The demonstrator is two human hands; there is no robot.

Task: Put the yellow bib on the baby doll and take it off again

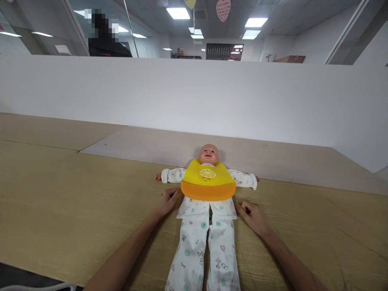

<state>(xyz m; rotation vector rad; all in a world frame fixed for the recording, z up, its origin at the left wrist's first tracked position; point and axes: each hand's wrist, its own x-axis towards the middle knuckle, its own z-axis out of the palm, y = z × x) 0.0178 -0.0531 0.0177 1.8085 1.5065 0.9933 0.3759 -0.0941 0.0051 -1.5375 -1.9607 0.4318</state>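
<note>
Left hand (168,201): half-curled, fingertips at the rim of the yellow-orange silicone bib (207,182) on the pyjama-clad baby doll (197,226).
Right hand (253,218): half-curled, resting on the pale wooden table (318,226) just beside the doll.

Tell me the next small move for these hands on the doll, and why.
Probably slide the right hand in to the bib's orange lower edge. The left hand already sits at that edge, while the right hand rests on the table beside the doll's pajama top, not touching the bib.
</note>
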